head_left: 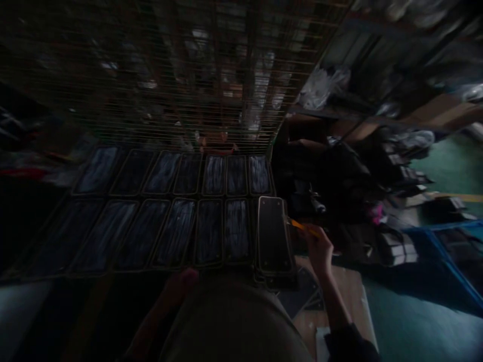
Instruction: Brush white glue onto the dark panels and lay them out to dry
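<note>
My right hand is closed round the orange handle of a thin brush. The brush's tip meets the right edge of a dark rectangular panel with a pale rim and small dots at its corners. That panel rests on top of others, at the right end of the front row. Low in the middle, close to my body, is my left hand; its fingers are too dark to make out. Just beyond it lie similar panels, several of them streaked with a whitish film.
A wire mesh rises behind the two rows of panels. To the right, a shelf carries plastic bags and cardboard. Beneath my right arm is a wooden board with loose dark sheets. A blue frame stands farther right.
</note>
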Action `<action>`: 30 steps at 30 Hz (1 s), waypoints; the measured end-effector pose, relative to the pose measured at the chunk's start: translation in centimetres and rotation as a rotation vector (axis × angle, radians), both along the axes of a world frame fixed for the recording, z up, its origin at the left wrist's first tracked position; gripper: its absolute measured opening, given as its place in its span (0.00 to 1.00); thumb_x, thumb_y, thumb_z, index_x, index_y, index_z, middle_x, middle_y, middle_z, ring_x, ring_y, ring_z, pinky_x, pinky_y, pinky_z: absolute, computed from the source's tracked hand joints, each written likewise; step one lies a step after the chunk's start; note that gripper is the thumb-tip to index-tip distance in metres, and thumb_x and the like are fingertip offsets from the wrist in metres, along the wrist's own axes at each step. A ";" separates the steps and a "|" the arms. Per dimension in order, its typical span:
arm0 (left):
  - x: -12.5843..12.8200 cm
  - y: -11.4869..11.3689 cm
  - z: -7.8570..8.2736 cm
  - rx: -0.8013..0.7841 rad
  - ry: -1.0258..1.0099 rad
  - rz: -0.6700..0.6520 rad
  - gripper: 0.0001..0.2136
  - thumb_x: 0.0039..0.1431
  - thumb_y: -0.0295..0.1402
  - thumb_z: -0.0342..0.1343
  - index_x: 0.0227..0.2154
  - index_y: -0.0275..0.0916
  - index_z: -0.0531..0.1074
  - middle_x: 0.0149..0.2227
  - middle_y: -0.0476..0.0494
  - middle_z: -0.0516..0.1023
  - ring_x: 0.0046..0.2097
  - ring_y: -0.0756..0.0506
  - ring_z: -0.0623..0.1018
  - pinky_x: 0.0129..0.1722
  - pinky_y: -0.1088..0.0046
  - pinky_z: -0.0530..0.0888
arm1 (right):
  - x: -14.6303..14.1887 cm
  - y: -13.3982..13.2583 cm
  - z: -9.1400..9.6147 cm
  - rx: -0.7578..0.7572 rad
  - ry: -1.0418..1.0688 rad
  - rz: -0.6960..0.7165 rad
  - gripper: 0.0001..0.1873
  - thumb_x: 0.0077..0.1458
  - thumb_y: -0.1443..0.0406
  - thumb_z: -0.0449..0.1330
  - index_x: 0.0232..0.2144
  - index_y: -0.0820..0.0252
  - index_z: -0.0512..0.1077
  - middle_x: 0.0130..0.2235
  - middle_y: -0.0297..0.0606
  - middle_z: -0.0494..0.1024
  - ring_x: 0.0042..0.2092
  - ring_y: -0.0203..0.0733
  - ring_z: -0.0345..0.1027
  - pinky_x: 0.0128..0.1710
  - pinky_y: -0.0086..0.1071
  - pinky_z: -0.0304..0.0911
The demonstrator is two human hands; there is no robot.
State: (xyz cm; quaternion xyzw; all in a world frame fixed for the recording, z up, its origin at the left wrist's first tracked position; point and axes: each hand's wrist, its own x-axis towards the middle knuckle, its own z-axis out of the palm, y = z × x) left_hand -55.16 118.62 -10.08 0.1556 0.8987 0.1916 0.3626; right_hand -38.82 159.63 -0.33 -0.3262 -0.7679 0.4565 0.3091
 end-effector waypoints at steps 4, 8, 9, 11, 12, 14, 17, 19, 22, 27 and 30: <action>3.2 11.3 1.1 0.336 -0.367 -0.124 0.19 0.55 0.49 0.50 0.33 0.38 0.75 0.30 0.44 0.80 0.31 0.46 0.78 0.29 0.74 0.71 | -1.7 1.3 -0.7 0.189 -0.064 0.218 0.11 0.63 0.58 0.54 0.42 0.55 0.73 0.43 0.42 0.75 0.44 0.46 0.72 0.44 0.41 0.72; 5.2 16.4 2.1 0.377 -0.540 -0.139 0.22 0.50 0.55 0.54 0.29 0.37 0.74 0.22 0.45 0.77 0.25 0.47 0.76 0.25 0.74 0.68 | -3.9 3.1 -1.1 0.339 -0.126 0.386 0.13 0.65 0.61 0.50 0.45 0.54 0.73 0.46 0.42 0.74 0.47 0.44 0.71 0.46 0.37 0.69; 5.6 17.0 2.0 0.378 -0.562 -0.129 0.23 0.50 0.55 0.54 0.29 0.37 0.74 0.21 0.45 0.76 0.25 0.47 0.76 0.25 0.74 0.68 | -4.4 3.5 -1.4 0.353 -0.137 0.409 0.13 0.65 0.62 0.50 0.46 0.54 0.73 0.46 0.42 0.74 0.47 0.43 0.71 0.46 0.36 0.69; 6.3 17.6 1.6 0.372 -0.588 -0.112 0.23 0.50 0.56 0.54 0.28 0.37 0.74 0.20 0.44 0.76 0.23 0.48 0.76 0.24 0.74 0.68 | -5.2 4.4 -2.1 0.371 -0.159 0.446 0.13 0.65 0.63 0.50 0.46 0.54 0.73 0.47 0.41 0.74 0.47 0.43 0.71 0.44 0.34 0.70; 6.6 17.8 1.4 0.367 -0.603 -0.102 0.24 0.49 0.56 0.55 0.28 0.36 0.74 0.20 0.44 0.76 0.23 0.48 0.75 0.23 0.75 0.68 | -5.3 4.7 -2.4 0.375 -0.168 0.462 0.14 0.65 0.63 0.50 0.46 0.54 0.73 0.47 0.41 0.74 0.47 0.43 0.72 0.44 0.34 0.70; 7.1 18.1 1.1 0.354 -0.636 -0.059 0.24 0.49 0.56 0.55 0.29 0.35 0.74 0.19 0.45 0.76 0.21 0.48 0.75 0.21 0.75 0.67 | -5.3 5.1 -3.1 0.370 -0.192 0.496 0.14 0.64 0.64 0.50 0.47 0.54 0.72 0.47 0.41 0.74 0.47 0.43 0.72 0.44 0.34 0.70; 7.7 18.6 1.0 0.349 -0.656 0.035 0.24 0.48 0.56 0.56 0.27 0.35 0.73 0.18 0.46 0.74 0.19 0.49 0.73 0.19 0.76 0.66 | -4.3 5.1 -3.8 0.350 -0.206 0.542 0.14 0.64 0.65 0.50 0.47 0.54 0.71 0.48 0.41 0.73 0.47 0.42 0.71 0.46 0.35 0.69; 7.9 18.9 1.1 0.350 -0.649 0.094 0.23 0.47 0.55 0.57 0.26 0.35 0.72 0.17 0.47 0.74 0.19 0.49 0.73 0.19 0.76 0.65 | -2.9 4.5 -3.9 0.325 -0.203 0.574 0.14 0.65 0.65 0.49 0.48 0.54 0.71 0.48 0.41 0.73 0.48 0.42 0.71 0.48 0.37 0.69; 8.2 19.1 1.1 0.343 -0.668 0.184 0.21 0.46 0.53 0.59 0.23 0.36 0.69 0.16 0.48 0.73 0.19 0.50 0.72 0.19 0.77 0.64 | -0.3 3.2 -3.3 0.266 -0.220 0.609 0.13 0.65 0.64 0.49 0.48 0.53 0.70 0.47 0.41 0.73 0.49 0.42 0.71 0.48 0.37 0.69; 8.7 19.1 0.9 0.391 -0.749 0.284 0.18 0.48 0.48 0.60 0.25 0.36 0.67 0.18 0.50 0.74 0.20 0.51 0.73 0.19 0.77 0.64 | 3.8 1.1 -1.1 0.159 -0.314 0.688 0.13 0.66 0.62 0.48 0.47 0.53 0.71 0.46 0.40 0.73 0.47 0.42 0.71 0.46 0.36 0.69; 8.8 19.0 1.1 0.415 -0.758 0.274 0.18 0.49 0.48 0.60 0.24 0.37 0.66 0.18 0.50 0.73 0.20 0.51 0.73 0.20 0.77 0.65 | 5.2 0.6 0.4 0.112 -0.388 0.750 0.13 0.65 0.61 0.50 0.45 0.53 0.73 0.43 0.39 0.75 0.43 0.42 0.72 0.42 0.35 0.70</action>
